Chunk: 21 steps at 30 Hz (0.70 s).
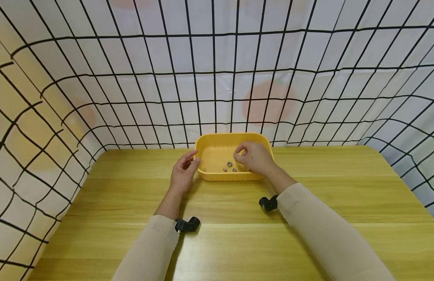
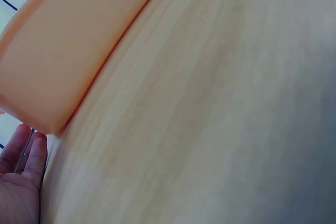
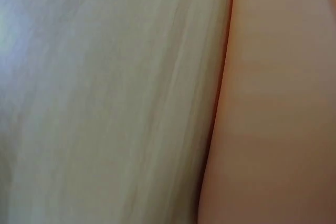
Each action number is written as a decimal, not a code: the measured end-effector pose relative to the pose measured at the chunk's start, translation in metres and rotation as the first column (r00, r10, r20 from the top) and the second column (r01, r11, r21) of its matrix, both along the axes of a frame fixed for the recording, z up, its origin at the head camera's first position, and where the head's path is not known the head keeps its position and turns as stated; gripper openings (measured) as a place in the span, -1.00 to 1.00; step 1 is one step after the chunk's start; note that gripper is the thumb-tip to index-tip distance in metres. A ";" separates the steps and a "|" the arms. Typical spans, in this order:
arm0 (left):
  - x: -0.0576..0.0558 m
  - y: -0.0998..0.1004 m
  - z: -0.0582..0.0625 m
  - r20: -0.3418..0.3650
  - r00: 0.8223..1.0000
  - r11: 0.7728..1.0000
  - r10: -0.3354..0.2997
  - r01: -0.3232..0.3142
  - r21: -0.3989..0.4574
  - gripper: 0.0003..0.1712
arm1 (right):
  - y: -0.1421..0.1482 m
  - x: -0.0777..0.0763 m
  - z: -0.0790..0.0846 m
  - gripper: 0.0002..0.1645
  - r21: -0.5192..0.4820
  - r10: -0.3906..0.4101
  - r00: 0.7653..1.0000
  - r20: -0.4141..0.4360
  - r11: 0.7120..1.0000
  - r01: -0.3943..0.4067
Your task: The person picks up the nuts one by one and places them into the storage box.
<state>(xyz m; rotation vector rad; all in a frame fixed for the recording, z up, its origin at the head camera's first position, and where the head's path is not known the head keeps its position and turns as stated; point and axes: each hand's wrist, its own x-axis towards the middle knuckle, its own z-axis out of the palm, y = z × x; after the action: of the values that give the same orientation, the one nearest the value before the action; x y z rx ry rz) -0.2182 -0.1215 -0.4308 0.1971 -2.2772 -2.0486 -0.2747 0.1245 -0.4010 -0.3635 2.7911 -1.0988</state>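
Note:
A yellow plastic tray holds several small metal nuts, grouped toward its near side. My left hand is at the tray's left end, thumb and fingers spread apart, fingertips right at the rim. In the left wrist view, the left fingers reach up beside the tray's corner, where the wall looks orange. Over the tray's right half is my right hand, fingers bent and the thumb close to the index fingertip. I cannot tell whether a nut is between them. In the right wrist view only the tray's outer wall and tabletop show.
The tray stands on a wooden table near its back edge. Behind and at both sides rises a black wire grid in front of pale cloth. Each wrist carries a small black camera below the hand.

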 end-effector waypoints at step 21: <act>-0.015 -0.006 -0.027 -0.025 1.000 1.000 0.014 -0.014 -0.004 -0.56 | 0.001 0.002 -0.004 -0.72 0.035 -0.018 1.000 -0.019 0.999 0.018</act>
<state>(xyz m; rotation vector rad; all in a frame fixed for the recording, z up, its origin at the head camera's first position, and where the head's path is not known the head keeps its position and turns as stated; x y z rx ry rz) -0.2328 -0.1271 -0.4577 0.1854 -2.2589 -2.0286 -0.2730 0.1254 -0.4047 -0.3478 2.8315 -1.0543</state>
